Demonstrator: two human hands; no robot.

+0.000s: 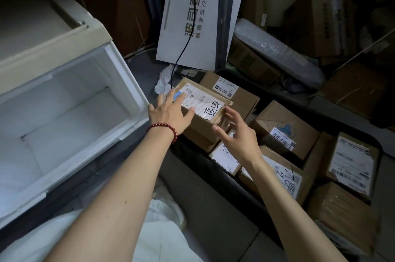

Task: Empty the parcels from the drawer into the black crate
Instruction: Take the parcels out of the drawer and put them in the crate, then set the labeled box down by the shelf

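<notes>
1. The top parcel [205, 108] lies mid-frame, on other boxes at the upper-left end of the crate [230, 182]. It sits higher than its neighbours. If we let go while it is badly seated, we judge it could tip off the pile and over the crate's rim onto the floor.
2. Our left hand [171, 110] lies flat on the parcel's label with its fingers spread, clamped on nothing. It only steadies the parcel, so a sideways nudge could push the box instead of settling it.
3. Our right hand [237, 135] is just beside the parcel's torn lower-right end, its fingers apart and loosely bent. We cannot tell whether they touch the cardboard. Catching that ragged edge could tear it further or drag the box.
4. A black cable [181, 48] hangs down to just beside our left fingertips. Lifting that hand carelessly could hook it and tug whatever it leads to.
5. The white board [192, 16] leans upright at top centre behind the crate. A shifted parcel or a pulled cable might bring it down.
6. The drawer [128, 82], at left, shows only a bare white bottom. Its near corner runs out of frame, so we should check there before calling it emptied.
</notes>
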